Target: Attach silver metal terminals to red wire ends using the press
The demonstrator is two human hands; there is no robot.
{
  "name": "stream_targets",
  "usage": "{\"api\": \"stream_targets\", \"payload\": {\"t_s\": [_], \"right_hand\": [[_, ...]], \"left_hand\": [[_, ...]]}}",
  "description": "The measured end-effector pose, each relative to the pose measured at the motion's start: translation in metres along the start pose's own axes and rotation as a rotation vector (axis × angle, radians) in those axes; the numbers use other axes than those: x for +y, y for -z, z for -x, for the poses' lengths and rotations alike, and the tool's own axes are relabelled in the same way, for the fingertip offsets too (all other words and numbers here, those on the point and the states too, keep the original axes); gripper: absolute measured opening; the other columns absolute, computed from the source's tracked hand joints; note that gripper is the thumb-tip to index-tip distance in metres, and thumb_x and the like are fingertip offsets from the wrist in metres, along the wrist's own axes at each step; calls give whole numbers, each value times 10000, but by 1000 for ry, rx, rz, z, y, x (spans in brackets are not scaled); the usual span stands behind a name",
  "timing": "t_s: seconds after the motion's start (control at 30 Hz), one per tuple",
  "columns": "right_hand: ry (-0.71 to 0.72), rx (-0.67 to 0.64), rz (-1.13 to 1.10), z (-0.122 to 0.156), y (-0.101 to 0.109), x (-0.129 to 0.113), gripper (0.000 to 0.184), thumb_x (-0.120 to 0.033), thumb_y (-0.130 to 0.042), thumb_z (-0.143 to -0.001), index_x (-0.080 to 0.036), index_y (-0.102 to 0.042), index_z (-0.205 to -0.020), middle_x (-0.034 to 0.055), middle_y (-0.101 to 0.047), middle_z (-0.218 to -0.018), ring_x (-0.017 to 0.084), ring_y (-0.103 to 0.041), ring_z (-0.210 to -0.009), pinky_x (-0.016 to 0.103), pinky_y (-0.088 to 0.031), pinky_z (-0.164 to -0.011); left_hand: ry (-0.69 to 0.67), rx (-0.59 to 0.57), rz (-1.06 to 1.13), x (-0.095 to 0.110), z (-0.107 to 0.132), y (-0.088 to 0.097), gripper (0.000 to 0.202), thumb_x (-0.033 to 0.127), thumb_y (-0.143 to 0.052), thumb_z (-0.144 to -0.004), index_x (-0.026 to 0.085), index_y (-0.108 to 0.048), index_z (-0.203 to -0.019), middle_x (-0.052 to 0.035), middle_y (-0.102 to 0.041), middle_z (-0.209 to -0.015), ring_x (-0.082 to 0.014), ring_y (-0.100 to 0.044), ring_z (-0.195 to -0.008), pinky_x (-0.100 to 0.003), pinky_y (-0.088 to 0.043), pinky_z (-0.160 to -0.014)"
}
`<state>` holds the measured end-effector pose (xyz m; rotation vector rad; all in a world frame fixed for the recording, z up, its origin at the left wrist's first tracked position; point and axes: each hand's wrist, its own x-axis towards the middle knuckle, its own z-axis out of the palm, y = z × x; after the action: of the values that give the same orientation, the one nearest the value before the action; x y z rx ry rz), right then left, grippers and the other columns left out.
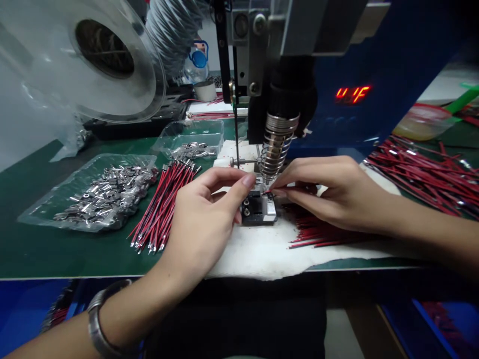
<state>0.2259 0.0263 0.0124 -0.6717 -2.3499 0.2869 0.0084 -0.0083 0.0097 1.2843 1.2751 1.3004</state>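
My left hand (202, 214) is at the left side of a small black and metal fixture (258, 212), thumb and index finger pinched together. Whatever sits between those fingertips is too small to make out. From the right, my right hand (333, 192) pinches a thin red wire (268, 191), its end at the top of the fixture. Directly above both hands stands the spring-wrapped metal tip (276, 144) of the machine. Under my right hand lie several red and black wires (310, 232) on a white cloth (247, 257).
On the left are a clear tray (41, 212) of small metal connectors, a bundle of wires with metal ends (159, 209), and a second clear tray (164, 137). A large reel (145, 94) hangs upper left. More wires (430, 169) lie right, beside the blue machine housing (337, 129).
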Motion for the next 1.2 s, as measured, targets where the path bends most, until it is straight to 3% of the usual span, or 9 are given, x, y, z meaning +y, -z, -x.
{"api": "stream_targets", "payload": {"t_s": [0.23, 0.47, 0.7, 0.93, 1.2], "right_hand": [[-10, 17, 32, -2, 1, -3, 119, -181, -648, -989, -196, -765, -977, 53, -811, -922, 170, -749, -796, 269, -574, -728], [2, 22, 38, -1, 1, -2, 127, -187, -645, -989, -195, -771, -984, 49, -809, -918, 164, -749, -789, 267, -574, -728], [-14, 24, 62, -2, 1, -4, 117, -199, -651, -988, -194, -766, -968, 41, -809, -906, 162, -743, -778, 270, -566, -719], [4, 16, 59, -1, 1, -3, 119, -188, -643, -993, -174, -762, -984, 60, -804, -920, 161, -741, -785, 262, -564, -713], [-4, 12, 62, -1, 2, -4, 134, -195, -630, -996, -195, -763, -979, 47, -801, -912, 163, -739, -777, 273, -573, -708]], "left_hand": [[144, -20, 130, -4, 5, -6, 214, 331, -859, -810, 203, -753, -945, 69, -503, -506, -71, -437, -371, -164, -321, -309], [141, 1, 164, -5, 4, -8, 242, 324, -884, -785, 184, -689, -820, 77, -496, -500, -55, -422, -368, -158, -325, -319], [125, 11, 191, -8, 4, -8, 219, 307, -892, -772, 182, -722, -833, 71, -513, -536, -52, -419, -381, -182, -304, -331], [134, 22, 196, -9, 4, -8, 208, 337, -893, -777, 190, -765, -849, 45, -616, -601, -22, -349, -373, -200, -231, -351], [120, 9, 161, -10, 3, -6, 187, 373, -898, -773, 218, -816, -841, 22, -650, -621, -54, -400, -446, -234, -327, -464]]}}
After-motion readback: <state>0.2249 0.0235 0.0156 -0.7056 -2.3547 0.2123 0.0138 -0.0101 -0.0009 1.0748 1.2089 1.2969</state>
